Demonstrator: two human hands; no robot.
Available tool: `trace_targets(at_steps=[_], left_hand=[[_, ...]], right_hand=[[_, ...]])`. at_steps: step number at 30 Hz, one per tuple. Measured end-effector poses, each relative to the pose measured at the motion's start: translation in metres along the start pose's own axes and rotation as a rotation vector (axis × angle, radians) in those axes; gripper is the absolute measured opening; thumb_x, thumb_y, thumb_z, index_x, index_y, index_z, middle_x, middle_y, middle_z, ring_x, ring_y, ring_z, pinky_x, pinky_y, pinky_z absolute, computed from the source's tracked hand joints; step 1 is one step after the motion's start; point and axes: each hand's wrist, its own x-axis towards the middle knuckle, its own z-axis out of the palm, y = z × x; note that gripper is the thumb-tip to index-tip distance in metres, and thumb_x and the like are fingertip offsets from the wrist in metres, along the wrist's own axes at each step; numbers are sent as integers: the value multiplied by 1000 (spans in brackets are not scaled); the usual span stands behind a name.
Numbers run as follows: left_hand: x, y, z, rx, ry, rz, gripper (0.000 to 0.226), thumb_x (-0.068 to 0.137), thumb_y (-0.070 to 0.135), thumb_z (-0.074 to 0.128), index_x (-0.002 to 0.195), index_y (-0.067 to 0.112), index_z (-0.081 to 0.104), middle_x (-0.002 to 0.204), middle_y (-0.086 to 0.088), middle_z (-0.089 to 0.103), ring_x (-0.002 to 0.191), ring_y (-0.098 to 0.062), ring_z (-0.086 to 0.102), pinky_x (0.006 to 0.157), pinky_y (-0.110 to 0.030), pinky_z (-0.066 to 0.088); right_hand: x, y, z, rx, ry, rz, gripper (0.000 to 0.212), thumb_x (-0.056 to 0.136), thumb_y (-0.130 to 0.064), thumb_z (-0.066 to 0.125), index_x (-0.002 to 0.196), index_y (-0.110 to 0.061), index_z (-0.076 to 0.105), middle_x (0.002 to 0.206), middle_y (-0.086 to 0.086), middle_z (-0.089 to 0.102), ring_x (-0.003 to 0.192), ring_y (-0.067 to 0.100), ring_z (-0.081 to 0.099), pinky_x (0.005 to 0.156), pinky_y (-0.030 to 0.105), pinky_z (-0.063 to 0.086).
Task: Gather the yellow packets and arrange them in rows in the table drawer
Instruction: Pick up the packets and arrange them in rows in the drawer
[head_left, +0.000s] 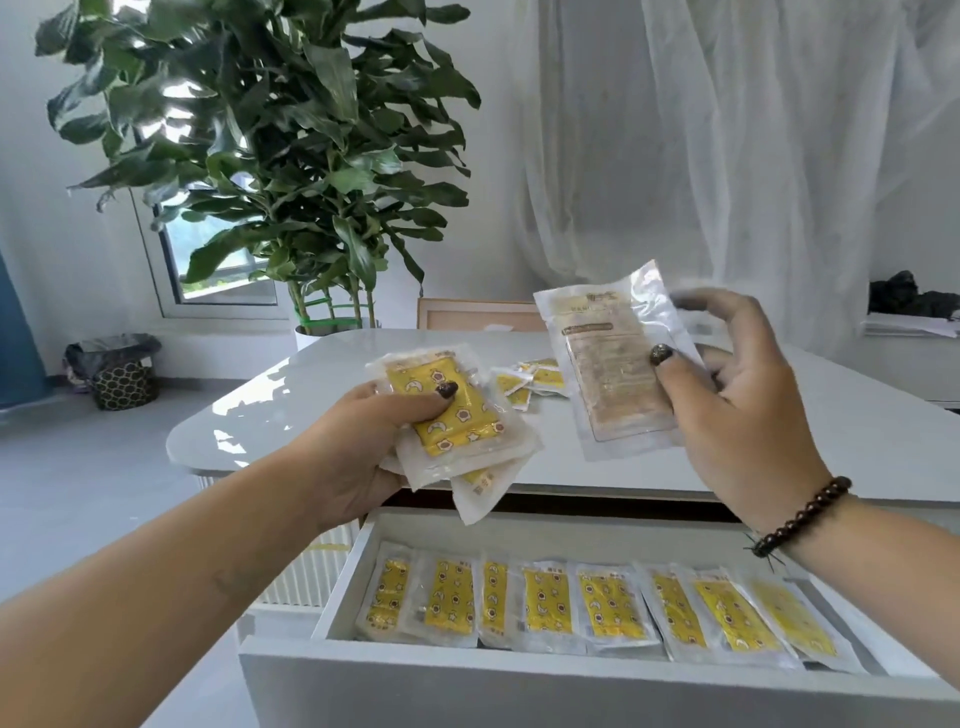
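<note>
My left hand (363, 447) grips a small stack of yellow packets (457, 421) above the table's front edge, thumb pressed on the top one. My right hand (743, 395) pinches a single packet (608, 374) held upright, its pale printed back facing me. Below both hands the white table drawer (467, 680) stands pulled out. A row of several yellow packets (587, 608) lies side by side along its floor. A few loose yellow packets (535, 379) lie on the white tabletop (857, 431) between the two hands.
A large potted plant (291, 156) stands behind the table's far left corner. A chair back (478, 314) shows at the far edge. A bin with a black bag (119, 371) sits on the floor at left. White curtains hang at right.
</note>
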Motion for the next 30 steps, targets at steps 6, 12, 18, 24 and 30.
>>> trace_targets(at_steps=[6, 12, 18, 24, 30], left_hand=[[-6, -10, 9, 127, -87, 33, 32, 73, 8, 71, 103, 6, 61, 93, -17, 75, 74, -28, 74, 59, -40, 62], [-8, -19, 22, 128, -146, 51, 44, 64, 12, 73, 107, 6, 62, 98, -17, 75, 85, -31, 74, 69, -43, 62], [-10, -18, 27, 75, -164, 44, 45, 64, 10, 71, 108, 2, 64, 97, -18, 74, 82, -29, 73, 72, -40, 61], [-14, -18, 31, 21, -222, 22, 36, 71, -14, 62, 107, -8, 61, 102, -23, 72, 89, -33, 72, 72, -36, 62], [-6, -19, 34, -118, -73, 27, 13, 92, -2, 52, 100, -5, 61, 97, -21, 73, 79, -28, 73, 57, -29, 61]], right_hand=[[-6, -14, 6, -428, -331, 12, 35, 96, -1, 40, 97, -16, 71, 69, -15, 57, 44, -14, 49, 43, 4, 36], [-20, -13, 24, -242, -437, 235, 35, 92, -15, 47, 61, -4, 59, 39, -8, 37, 30, 8, 26, 39, 17, 27], [-22, -9, 30, 141, -480, 542, 33, 80, -31, 73, 76, 2, 73, 74, 15, 73, 62, 21, 70, 63, 32, 59], [-15, 10, 22, -48, -287, 397, 54, 76, -44, 74, 83, 10, 69, 80, 29, 65, 81, 28, 65, 63, 15, 44], [-7, 2, 13, -42, -155, 284, 30, 80, -37, 70, 75, -8, 76, 76, 29, 66, 57, 21, 49, 46, 13, 37]])
